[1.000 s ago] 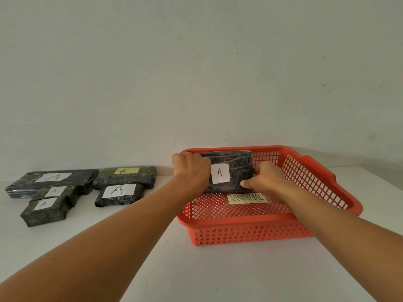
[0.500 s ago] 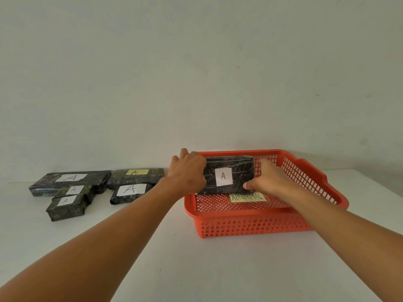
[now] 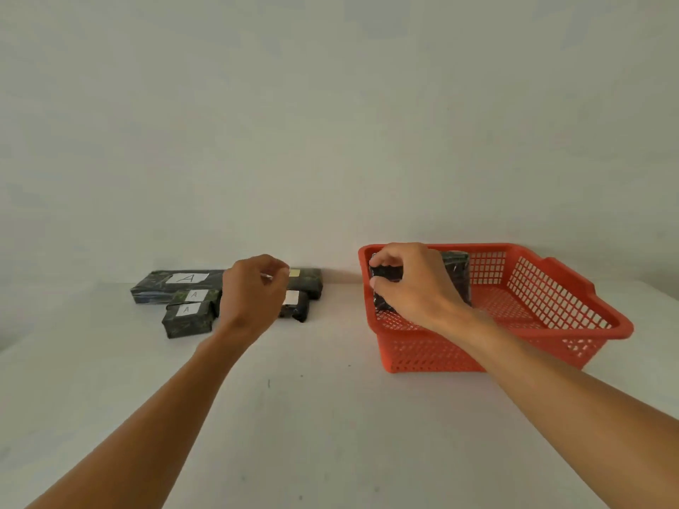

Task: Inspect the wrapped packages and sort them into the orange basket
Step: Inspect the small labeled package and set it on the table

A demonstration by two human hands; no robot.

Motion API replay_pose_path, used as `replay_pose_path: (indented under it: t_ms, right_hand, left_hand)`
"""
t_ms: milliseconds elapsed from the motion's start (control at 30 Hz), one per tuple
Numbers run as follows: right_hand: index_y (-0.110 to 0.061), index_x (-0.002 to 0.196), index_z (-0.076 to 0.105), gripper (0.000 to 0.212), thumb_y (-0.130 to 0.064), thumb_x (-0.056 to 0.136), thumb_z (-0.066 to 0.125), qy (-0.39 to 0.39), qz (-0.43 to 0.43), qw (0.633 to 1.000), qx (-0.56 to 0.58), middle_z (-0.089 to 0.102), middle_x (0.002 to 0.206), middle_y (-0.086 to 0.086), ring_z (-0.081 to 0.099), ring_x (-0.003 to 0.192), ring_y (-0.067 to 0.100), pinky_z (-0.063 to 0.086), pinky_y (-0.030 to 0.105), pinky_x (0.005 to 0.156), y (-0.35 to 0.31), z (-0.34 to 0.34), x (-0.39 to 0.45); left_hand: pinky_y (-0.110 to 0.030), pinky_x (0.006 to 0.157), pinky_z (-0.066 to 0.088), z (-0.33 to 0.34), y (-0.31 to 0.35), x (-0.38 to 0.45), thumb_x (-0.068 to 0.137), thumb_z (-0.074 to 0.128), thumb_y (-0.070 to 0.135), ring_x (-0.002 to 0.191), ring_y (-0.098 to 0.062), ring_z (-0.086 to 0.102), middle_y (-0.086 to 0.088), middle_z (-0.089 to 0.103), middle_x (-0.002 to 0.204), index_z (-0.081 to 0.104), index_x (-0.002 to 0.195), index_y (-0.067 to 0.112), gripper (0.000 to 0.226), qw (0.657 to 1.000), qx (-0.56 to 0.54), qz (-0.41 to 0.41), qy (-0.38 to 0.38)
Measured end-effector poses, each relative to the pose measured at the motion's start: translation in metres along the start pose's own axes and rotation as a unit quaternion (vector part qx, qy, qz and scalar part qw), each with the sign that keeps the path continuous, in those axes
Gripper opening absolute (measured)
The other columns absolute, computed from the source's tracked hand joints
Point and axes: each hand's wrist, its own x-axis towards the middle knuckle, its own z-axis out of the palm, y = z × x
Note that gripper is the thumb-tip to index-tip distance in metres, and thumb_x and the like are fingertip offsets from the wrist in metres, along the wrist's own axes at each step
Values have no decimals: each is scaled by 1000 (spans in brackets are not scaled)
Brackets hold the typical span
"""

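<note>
Orange basket (image 3: 558, 299): plastic lattice walls, set on the white tabletop (image 3: 330, 416) at the right, its far rim close to the pale wall (image 3: 330, 123). Wrapped package in basket (image 3: 457, 273): dark mottled wrap, standing upright against the basket's far-left inner corner, lower edge on the basket floor; its label is hidden behind the hand. Right hand (image 3: 411, 284): reaching over the basket's near-left rim, grip grasping the package, with fingers curled over its upper left edge and thumb at its left side. Left hand (image 3: 253, 292): raised above the tabletop in front of the package group, well apart from the basket, fingers loosely curled with thumb and fingertips near one another, grip released and holding nothing. Package group, left rear of the tabletop near the wall: long package (image 3: 172, 286), lying flat, white label marked A on top; small middle package (image 3: 198, 296), white label marked A, just in front of the long one; small front package (image 3: 187, 317), white label marked A, touching the middle one; rear package with yellow label (image 3: 306, 281), partly hidden by the left hand; package with white label (image 3: 295, 306), just in front of it, its marking covered by the hand. All packages share the same dark green-black wrap.
</note>
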Motion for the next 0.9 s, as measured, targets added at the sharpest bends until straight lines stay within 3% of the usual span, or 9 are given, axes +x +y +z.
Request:
replay_pose_path:
  t_ms: [100, 233, 333, 400, 667, 767, 900]
  right_hand:
    - [-18, 96, 77, 12, -16, 85, 73, -11, -64, 998, 13, 74, 95, -3, 66, 89, 11, 56, 31, 84, -23, 25, 1]
    - [-12, 93, 78, 11, -9, 85, 70, -87, -88, 992, 20, 74, 90, -3, 66, 87, 11, 51, 19, 77, -43, 65, 1]
    - [-15, 98, 76, 16, -12, 84, 72, -140, -44, 989, 0, 69, 93, -3, 64, 88, 16, 55, 32, 79, -40, 101, 5]
    - [-18, 109, 72, 27, -14, 82, 72, -160, 15, 987, -16, 66, 106, 2, 63, 96, 22, 55, 37, 83, -33, 124, 9]
    - [-35, 147, 41, 65, -24, 88, 68, -144, 122, 980, -64, 37, 137, 10, 52, 120, 36, 49, 40, 94, -20, 176, 34]
    - [-33, 142, 45, 59, -27, 88, 70, -137, 129, 979, -78, 37, 136, 8, 44, 126, 34, 43, 36, 88, -20, 189, 37]
    - [-22, 122, 49, 45, -29, 86, 75, -108, 92, 988, -60, 50, 124, 2, 47, 116, 30, 40, 34, 76, -19, 193, 31]
  left_hand:
    - [-16, 56, 45, -22, -26, -4, 92, 62, 12, 65, -16, 66, 1, 71, 70, 76, 85, 15, 16, 999, 6, -25, 20]
    - [-24, 66, 52, -37, -56, -6, 92, 63, 11, 75, -19, 71, 4, 72, 74, 75, 87, 17, 15, 998, -1, -67, 12]
    - [-31, 75, 56, -37, -72, -7, 93, 62, 14, 81, -22, 72, 3, 72, 82, 72, 89, 21, 13, 997, -5, -83, -7]
    - [-35, 79, 58, -34, -79, -7, 94, 63, 16, 85, -21, 71, 2, 72, 87, 70, 92, 21, 9, 996, -11, -88, -20]
    - [-25, 69, 53, -28, -97, -7, 94, 63, 16, 82, -18, 71, 3, 70, 88, 70, 101, 18, 11, 992, -39, -113, -31]
    - [-25, 69, 54, -29, -100, -6, 94, 64, 16, 81, -18, 72, 4, 69, 87, 71, 102, 18, 12, 992, -44, -117, -28]
    - [-31, 76, 59, -33, -102, -6, 93, 64, 16, 83, -18, 72, 3, 70, 91, 71, 105, 18, 13, 990, -55, -125, -29]
